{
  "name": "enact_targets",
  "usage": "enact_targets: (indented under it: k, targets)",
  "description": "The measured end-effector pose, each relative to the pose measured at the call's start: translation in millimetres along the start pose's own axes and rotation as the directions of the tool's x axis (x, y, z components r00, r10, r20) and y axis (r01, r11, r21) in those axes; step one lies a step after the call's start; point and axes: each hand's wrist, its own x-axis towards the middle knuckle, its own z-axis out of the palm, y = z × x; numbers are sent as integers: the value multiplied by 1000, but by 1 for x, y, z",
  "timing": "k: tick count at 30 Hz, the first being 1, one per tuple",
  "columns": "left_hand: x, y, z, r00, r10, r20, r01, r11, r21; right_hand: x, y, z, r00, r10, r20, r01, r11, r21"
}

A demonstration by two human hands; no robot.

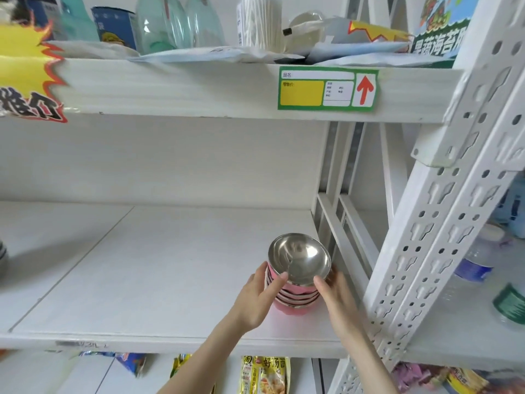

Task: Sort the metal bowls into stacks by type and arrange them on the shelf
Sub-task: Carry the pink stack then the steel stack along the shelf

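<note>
A stack of pink-sided metal bowls stands on the white middle shelf, near its right end by the upright post. The top bowl shows its shiny steel inside and tilts slightly toward me. My left hand grips the stack's left side, thumb on the top bowl's rim. My right hand holds the right side, fingers partly hidden behind the bowls. At the far left edge another stack of bowls is barely visible, mostly cut off.
A white perforated shelf post rises just right of the stack. The upper shelf carries glass bottles, packets and a green price label. Water bottles lie on the neighbouring shelf at right. Snack packets hang below.
</note>
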Motion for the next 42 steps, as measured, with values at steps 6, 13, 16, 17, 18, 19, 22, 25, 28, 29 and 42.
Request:
enact_targets:
  k: [6, 13, 16, 17, 18, 19, 22, 25, 28, 29, 42]
  targets:
    - [-27, -5, -26, 945, 266, -191, -24, 638, 770, -22, -8, 2, 959, -275, -60, 181, 766, -617]
    - [-70, -13, -74, 860, 481, -172, -37, 394, 918, -50, -36, 33, 899, -438, 6, 215, 430, -877]
    - [-88, -19, -102, 848, 507, -156, -41, 356, 934, -65, -51, 59, 881, -471, 37, 234, 366, -901]
    - [-94, -21, -111, 850, 506, -145, -44, 343, 938, -70, -54, 68, 882, -468, 48, 236, 351, -906]
    - [-100, -23, -121, 851, 508, -136, -48, 333, 942, -75, -57, 78, 885, -462, 58, 235, 335, -913]
    - [-105, -26, -130, 848, 513, -130, -53, 326, 944, -79, -59, 88, 886, -459, 66, 232, 316, -920]
    - [-119, -36, -159, 844, 524, -117, -60, 310, 949, -90, -66, 119, 890, -450, 75, 220, 281, -934]
    - [-130, -47, -185, 842, 528, -111, -61, 297, 953, -98, -73, 149, 894, -440, 86, 233, 292, -927]
    - [-137, -55, -210, 843, 526, -113, -52, 288, 956, -100, -79, 179, 894, -435, 106, 252, 295, -922]
    - [-139, -58, -218, 843, 525, -116, -46, 285, 957, -100, -79, 190, 895, -431, 116, 263, 299, -917]
    - [-185, -127, -369, 840, 527, -133, -15, 267, 964, -105, -99, 366, 886, -433, 167, 325, 321, -890]
